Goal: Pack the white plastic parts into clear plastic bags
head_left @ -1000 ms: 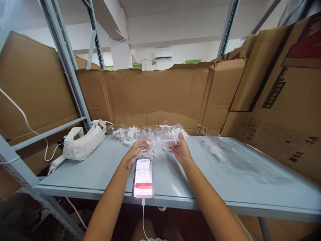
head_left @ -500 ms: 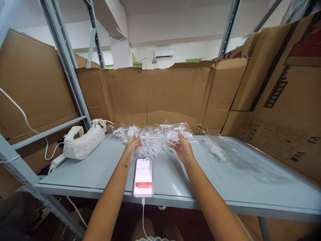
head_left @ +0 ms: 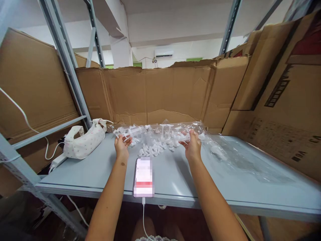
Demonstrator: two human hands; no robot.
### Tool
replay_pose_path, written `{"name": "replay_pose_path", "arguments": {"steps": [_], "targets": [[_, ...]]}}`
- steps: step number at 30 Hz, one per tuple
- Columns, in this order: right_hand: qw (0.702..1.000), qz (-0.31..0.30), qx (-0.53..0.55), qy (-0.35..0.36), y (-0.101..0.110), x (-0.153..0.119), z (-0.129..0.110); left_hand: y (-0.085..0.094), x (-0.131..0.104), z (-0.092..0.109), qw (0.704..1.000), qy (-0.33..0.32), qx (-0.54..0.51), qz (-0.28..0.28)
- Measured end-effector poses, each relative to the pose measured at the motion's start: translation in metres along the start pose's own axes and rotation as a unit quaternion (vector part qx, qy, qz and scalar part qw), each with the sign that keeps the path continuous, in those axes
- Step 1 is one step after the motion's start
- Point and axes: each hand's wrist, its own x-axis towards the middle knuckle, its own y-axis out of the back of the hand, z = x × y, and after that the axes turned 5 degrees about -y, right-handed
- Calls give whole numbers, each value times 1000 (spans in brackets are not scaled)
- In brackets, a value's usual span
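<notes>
Head view: both hands held a clear bag.
Left hand (head_left: 122, 144) and right hand (head_left: 192, 144) pinched the bag (head_left: 160, 131) ends, stretched between them.

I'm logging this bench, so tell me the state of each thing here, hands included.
Left hand: closed on a syringe.
Right hand: gripping the clear bag.
Syringe: lifted, roughly level.
Clear bag: raised off the table.
Small white plastic parts: lying loose on the table.
Phone: screen lit, cable plugged in.
Pouch: lying on its side.
</notes>
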Motion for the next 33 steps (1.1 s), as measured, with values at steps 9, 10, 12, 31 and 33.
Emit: {"name": "replay_pose_path", "arguments": {"steps": [9, 10, 12, 31, 33], "targets": [[994, 13, -102, 46, 3, 6, 3, 6, 10, 0, 996, -55, -7, 77], [991, 11, -121, 52, 3, 6, 5, 6, 10, -1, 996, -53, -3, 74], [988, 4, -145, 60, 2, 5, 6, 6, 11, -3, 997, -46, 6, 68], [971, 4, -197, 134, 3, -3, -4, 8, 14, -21, 996, -30, 83, -32], [971, 11, -194, 138, 5, 0, -5, 7, 13, -21, 995, -27, 90, -36]]}}
